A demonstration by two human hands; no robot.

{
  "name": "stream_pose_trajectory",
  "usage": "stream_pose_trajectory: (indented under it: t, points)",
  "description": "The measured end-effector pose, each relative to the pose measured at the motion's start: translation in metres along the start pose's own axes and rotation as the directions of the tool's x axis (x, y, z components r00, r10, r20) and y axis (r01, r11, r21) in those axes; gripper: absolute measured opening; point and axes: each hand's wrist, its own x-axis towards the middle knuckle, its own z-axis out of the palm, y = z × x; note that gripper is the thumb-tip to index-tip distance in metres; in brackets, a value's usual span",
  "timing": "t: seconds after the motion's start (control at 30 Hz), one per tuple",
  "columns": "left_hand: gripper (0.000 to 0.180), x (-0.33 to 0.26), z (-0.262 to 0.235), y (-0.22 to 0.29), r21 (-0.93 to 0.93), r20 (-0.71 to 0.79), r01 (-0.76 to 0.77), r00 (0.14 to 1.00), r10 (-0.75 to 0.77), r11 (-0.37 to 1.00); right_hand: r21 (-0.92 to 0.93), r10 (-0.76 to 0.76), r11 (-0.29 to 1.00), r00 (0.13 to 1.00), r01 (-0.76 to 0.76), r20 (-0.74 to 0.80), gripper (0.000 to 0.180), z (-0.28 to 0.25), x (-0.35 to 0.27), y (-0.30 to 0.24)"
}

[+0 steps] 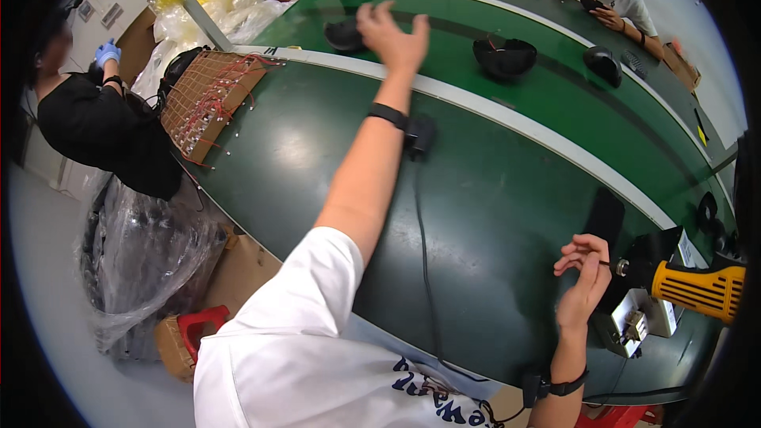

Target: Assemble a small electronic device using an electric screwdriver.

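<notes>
The right hand (585, 281) is held near the table edge at about 4 o'clock, fingers curled loosely together on nothing, just beside the tip of the yellow power driver (697, 289), whose long axis points toward 9 o'clock. The left hand (394, 36) is extended far toward 12 o'clock, fingers spread apart and empty, above the green conveyor belt (444, 40). The dark shell part (346, 35) lies just beside those fingers at their 9 o'clock, so the left hand is the nearer one.

left hand (394, 36): open, fingers spread, reaching over the green conveyor belt (555, 103), black shell part (346, 34) just beside it | right hand (584, 277): fingers curled, tips near the nose of yellow power screwdriver (697, 287) | black shell (505, 57) farther right of left hand
</notes>
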Motion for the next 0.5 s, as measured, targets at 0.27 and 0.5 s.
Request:
stream_pose_trajectory:
  t: [0.27,0.5]
  points:
    - [0.091,0.036,-0.050,-0.090,0.296,0.196,0.259,0.926,-0.324,0.919,0.046,0.003,0.999,1.000,-0.003,-0.004,0.037,0.004,-0.001,-0.002]
    - [0.072,0.022,-0.053,-0.078,0.141,0.222,0.062,0.971,-0.093,0.988,0.034,0.012,0.999,1.000,-0.013,0.012,0.037,0.004,0.001,0.001]
